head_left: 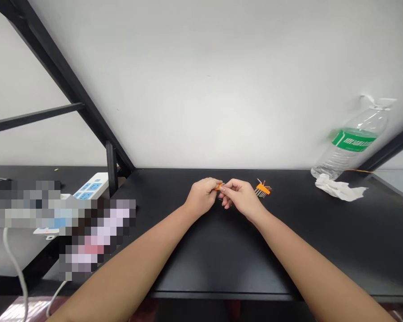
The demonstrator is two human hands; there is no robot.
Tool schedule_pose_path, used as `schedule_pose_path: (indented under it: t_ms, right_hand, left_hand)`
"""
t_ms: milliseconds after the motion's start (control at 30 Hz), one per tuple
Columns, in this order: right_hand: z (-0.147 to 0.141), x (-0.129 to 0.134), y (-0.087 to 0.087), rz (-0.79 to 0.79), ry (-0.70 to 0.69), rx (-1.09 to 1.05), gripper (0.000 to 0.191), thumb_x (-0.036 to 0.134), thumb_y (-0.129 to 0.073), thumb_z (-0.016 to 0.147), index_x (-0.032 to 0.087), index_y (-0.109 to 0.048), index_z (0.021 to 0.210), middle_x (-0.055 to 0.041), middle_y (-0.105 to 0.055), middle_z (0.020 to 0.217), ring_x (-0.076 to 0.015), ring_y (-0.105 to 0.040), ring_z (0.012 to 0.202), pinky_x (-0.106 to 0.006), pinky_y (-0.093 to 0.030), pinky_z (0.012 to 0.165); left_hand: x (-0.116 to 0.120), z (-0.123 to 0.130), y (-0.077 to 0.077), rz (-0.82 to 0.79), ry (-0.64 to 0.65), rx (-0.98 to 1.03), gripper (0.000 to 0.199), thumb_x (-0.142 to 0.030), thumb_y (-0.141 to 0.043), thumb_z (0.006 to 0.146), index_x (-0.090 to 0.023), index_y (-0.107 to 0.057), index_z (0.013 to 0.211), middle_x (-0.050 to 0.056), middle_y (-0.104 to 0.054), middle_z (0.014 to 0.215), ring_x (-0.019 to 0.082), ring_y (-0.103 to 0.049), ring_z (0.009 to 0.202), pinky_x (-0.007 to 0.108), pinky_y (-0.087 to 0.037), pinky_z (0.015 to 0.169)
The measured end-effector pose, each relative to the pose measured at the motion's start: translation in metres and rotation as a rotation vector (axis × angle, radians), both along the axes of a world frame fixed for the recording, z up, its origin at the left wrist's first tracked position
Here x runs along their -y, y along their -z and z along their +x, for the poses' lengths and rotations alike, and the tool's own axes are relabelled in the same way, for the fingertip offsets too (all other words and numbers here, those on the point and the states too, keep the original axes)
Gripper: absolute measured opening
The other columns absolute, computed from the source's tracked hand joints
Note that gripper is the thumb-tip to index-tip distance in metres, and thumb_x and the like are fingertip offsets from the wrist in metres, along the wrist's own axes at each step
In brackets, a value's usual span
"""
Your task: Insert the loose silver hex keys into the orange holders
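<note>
Near the middle of the black table, my left hand [202, 196] is closed on a small orange piece [218, 187]. My right hand [237, 196] meets it from the right, thumb and index finger pinched at the piece's right end; its other fingers curl below. Whatever thin part lies between the fingertips is too small to make out. Just right of my right hand, an orange holder [263, 189] with several thin metal rods lies on the table.
On the right stand a clear plastic bottle [351, 141] with a green label and a crumpled white tissue [340, 188]. To the left are a white power strip [93, 185], blurred items and a black metal frame [63, 85]. A pale wall rises behind the table [228, 273].
</note>
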State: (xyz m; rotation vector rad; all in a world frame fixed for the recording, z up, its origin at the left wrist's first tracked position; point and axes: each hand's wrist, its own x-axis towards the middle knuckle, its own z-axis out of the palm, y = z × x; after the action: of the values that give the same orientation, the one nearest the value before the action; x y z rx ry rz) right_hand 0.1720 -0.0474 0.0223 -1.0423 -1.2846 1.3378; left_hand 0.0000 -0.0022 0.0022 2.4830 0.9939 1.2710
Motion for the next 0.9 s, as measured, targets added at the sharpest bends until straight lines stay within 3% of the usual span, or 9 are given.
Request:
schedule_pose_path:
  t_ms: [67, 133, 233, 333, 500, 600, 767, 900]
  right_hand:
    - [0.004, 0.001, -0.001, -0.026, -0.040, -0.023, 0.034, 0.049, -0.074, 0.082, 0.016, -0.069, 0.088, -0.0061, -0.072, 0.085, -0.0133, -0.065, 0.059, -0.028, -0.056, 0.056]
    - [0.008, 0.002, -0.003, 0.011, -0.042, 0.088, 0.030, 0.046, -0.065, 0.088, 0.017, -0.070, 0.093, -0.0062, -0.072, 0.089, -0.0139, -0.065, 0.062, -0.030, -0.056, 0.060]
    - [0.015, 0.003, -0.002, 0.220, 0.016, 0.550, 0.017, 0.033, -0.062, 0.090, 0.019, -0.070, 0.088, -0.0047, -0.069, 0.087, -0.0161, -0.065, 0.072, -0.031, -0.054, 0.071]
    - [0.017, 0.001, 0.002, 0.391, -0.042, 1.028, 0.007, 0.020, -0.064, 0.084, 0.019, -0.071, 0.086, -0.0069, -0.068, 0.094, -0.0201, -0.064, 0.091, -0.032, -0.049, 0.083]
    - [0.015, 0.003, 0.000, 0.271, -0.137, 1.407, 0.009, 0.012, -0.059, 0.076, 0.018, -0.065, 0.071, -0.0085, -0.067, 0.085, -0.0191, -0.062, 0.072, -0.028, -0.041, 0.062]
    - [0.017, 0.006, -0.005, 0.246, -0.151, 1.379, 0.006, 0.013, -0.060, 0.072, 0.019, -0.061, 0.069, -0.0071, -0.067, 0.082, -0.0177, -0.060, 0.067, -0.027, -0.036, 0.057]
    - [0.023, 0.007, -0.011, 0.342, -0.084, 0.872, 0.008, 0.015, -0.054, 0.077, 0.022, -0.056, 0.079, 0.0033, -0.062, 0.069, -0.0121, -0.054, 0.060, -0.023, -0.039, 0.058]
    - [0.022, 0.006, -0.011, 0.383, -0.036, 0.705, 0.008, 0.016, -0.053, 0.079, 0.022, -0.056, 0.081, 0.0054, -0.059, 0.066, -0.0110, -0.052, 0.058, -0.023, -0.040, 0.060]
  left_hand:
    - [-0.002, -0.001, 0.000, -0.032, -0.014, 0.040, 0.023, -0.008, -0.058, 0.088, -0.022, -0.073, 0.097, 0.002, -0.078, 0.098, 0.017, -0.074, 0.090, 0.031, -0.060, 0.082]
    - [-0.004, -0.002, 0.000, -0.065, -0.033, 0.095, 0.020, -0.008, -0.060, 0.087, -0.023, -0.073, 0.093, 0.002, -0.078, 0.100, 0.017, -0.074, 0.091, 0.031, -0.061, 0.083]
    - [-0.005, -0.003, -0.001, -0.115, -0.053, 0.181, 0.016, -0.010, -0.062, 0.087, -0.022, -0.072, 0.084, 0.001, -0.079, 0.100, 0.018, -0.075, 0.091, 0.032, -0.061, 0.083]
    - [-0.006, -0.004, -0.001, -0.160, -0.054, 0.226, 0.014, -0.011, -0.063, 0.087, -0.022, -0.072, 0.082, 0.002, -0.079, 0.099, 0.018, -0.075, 0.090, 0.032, -0.062, 0.082]
    - [-0.005, -0.003, -0.001, -0.170, 0.012, 0.204, 0.017, -0.007, -0.063, 0.083, -0.021, -0.070, 0.079, 0.002, -0.079, 0.099, 0.018, -0.075, 0.091, 0.032, -0.062, 0.081]
    - [-0.006, -0.003, -0.001, -0.150, 0.020, 0.194, 0.017, -0.006, -0.062, 0.084, -0.020, -0.069, 0.078, 0.003, -0.079, 0.099, 0.018, -0.075, 0.092, 0.031, -0.061, 0.082]
    - [-0.007, -0.005, 0.001, -0.114, 0.006, 0.106, 0.022, -0.004, -0.061, 0.084, -0.022, -0.072, 0.086, 0.000, -0.078, 0.103, 0.017, -0.074, 0.095, 0.031, -0.060, 0.086]
    - [-0.005, -0.004, 0.001, -0.098, 0.034, 0.072, 0.028, -0.001, -0.058, 0.082, -0.023, -0.074, 0.089, 0.000, -0.077, 0.104, 0.017, -0.073, 0.097, 0.031, -0.060, 0.088]
